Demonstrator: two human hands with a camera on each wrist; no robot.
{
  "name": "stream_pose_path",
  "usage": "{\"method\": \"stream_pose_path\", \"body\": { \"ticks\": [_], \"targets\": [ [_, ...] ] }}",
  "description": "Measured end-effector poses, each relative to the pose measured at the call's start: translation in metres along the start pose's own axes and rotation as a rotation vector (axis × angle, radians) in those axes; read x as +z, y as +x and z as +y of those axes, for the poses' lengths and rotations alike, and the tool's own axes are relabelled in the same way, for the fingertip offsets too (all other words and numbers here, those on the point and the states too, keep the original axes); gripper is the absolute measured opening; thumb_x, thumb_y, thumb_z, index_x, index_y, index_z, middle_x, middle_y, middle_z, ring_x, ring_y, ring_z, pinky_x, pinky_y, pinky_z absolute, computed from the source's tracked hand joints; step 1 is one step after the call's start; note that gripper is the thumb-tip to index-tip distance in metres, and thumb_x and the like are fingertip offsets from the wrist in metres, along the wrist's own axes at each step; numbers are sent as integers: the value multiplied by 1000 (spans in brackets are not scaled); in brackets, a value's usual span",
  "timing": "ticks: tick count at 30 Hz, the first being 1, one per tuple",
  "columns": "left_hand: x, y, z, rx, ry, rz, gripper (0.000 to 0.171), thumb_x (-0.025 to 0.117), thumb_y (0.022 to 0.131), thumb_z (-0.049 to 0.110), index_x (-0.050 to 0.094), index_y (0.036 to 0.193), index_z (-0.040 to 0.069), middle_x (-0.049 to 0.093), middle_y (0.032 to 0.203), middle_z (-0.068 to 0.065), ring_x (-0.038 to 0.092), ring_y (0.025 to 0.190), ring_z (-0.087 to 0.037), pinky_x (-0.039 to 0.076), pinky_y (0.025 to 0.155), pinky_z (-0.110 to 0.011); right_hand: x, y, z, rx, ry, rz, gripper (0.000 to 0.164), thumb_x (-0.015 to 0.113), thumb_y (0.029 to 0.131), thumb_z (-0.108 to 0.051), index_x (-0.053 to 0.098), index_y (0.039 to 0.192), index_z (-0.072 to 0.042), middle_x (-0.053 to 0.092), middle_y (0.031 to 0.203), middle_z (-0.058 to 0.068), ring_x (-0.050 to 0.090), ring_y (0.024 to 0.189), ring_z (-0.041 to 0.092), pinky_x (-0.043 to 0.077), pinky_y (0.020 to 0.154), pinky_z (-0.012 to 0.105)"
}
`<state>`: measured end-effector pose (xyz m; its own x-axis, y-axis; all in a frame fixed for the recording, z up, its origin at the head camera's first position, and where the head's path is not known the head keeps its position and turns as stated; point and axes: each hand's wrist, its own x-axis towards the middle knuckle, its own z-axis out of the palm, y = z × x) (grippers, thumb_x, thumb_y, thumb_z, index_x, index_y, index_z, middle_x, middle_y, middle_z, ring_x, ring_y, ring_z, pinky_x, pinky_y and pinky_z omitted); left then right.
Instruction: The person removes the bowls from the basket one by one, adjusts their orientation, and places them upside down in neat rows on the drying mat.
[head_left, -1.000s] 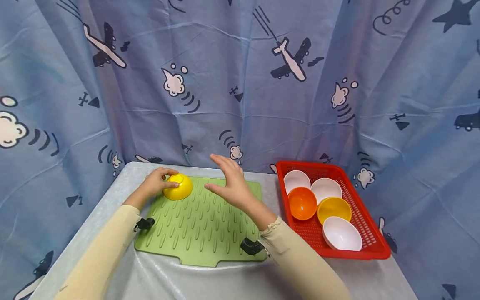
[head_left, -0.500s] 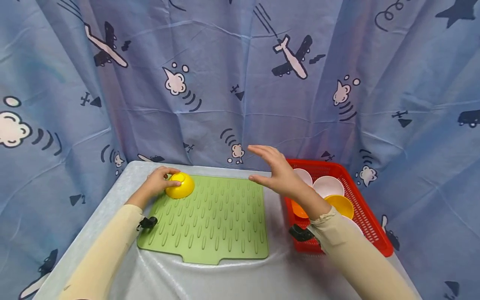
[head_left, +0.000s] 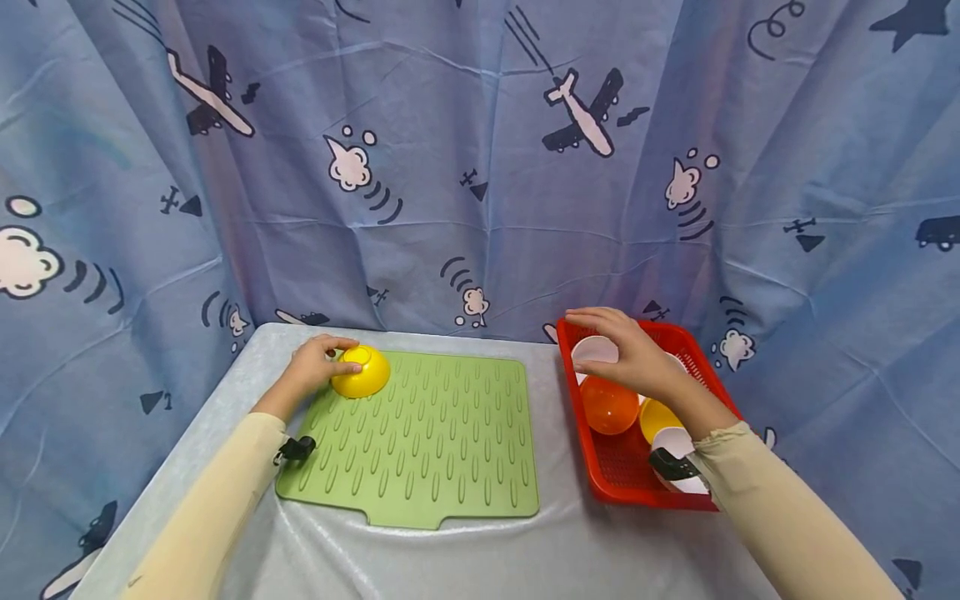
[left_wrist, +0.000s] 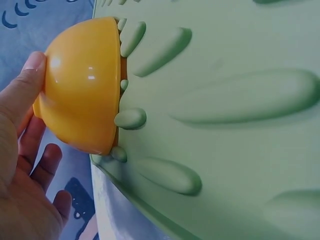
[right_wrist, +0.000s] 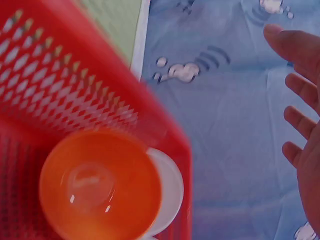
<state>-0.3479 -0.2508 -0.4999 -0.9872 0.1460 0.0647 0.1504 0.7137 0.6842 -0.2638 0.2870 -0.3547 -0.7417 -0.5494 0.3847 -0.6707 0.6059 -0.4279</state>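
Note:
A yellow bowl (head_left: 367,379) rests upside down on the far left corner of a green ridged mat (head_left: 450,442). My left hand (head_left: 309,371) holds it at the base, thumb and fingers around the foot; the left wrist view shows the bowl's rim (left_wrist: 118,85) against the mat's ridges. Over the red basket (head_left: 581,433) hovers my right hand (head_left: 637,360), fingers spread, nothing in them. Below its thumb lies an orange bowl (head_left: 611,408), with a white bowl (head_left: 594,348) behind it. The hand and wrist partly hide another yellow bowl (head_left: 655,421) and more white bowls.
The mat and basket stand on a table with a pale cloth (head_left: 480,558). A blue patterned curtain (head_left: 420,167) hangs around the back and sides. A strip of cloth (head_left: 551,417) separates mat and basket.
My right hand has moved right, from above the mat to over the basket, and has lowered toward the bowls. My left hand has stayed on the yellow bowl.

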Motion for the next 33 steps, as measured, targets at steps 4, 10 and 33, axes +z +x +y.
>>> {"method": "stream_pose_path", "body": {
  "ticks": [4,10,33],
  "targets": [
    [0,-1,1,11,10,0,57,83,86,39,68,136,15,63,132,-12,51,115,-33,26,101,-62,-3,-14,19,65,-4,-50,67,85,85,-21,58,145,-13,54,149,11,44,138,36,33,110,66],
    [1,-2,1,17,33,-6,55,82,88,39,68,135,15,64,133,-13,52,114,-34,26,101,-63,-6,-30,37,134,-19,-170,69,85,84,-26,57,146,-18,55,149,8,41,141,36,27,113,68],
    [-2,-1,4,22,24,-5,54,81,88,36,67,135,13,63,134,-15,52,116,-34,24,101,-65,2,-56,77,297,-192,-396,86,92,73,-27,54,150,-20,52,153,10,37,143,43,15,115,72]
  ]
}}
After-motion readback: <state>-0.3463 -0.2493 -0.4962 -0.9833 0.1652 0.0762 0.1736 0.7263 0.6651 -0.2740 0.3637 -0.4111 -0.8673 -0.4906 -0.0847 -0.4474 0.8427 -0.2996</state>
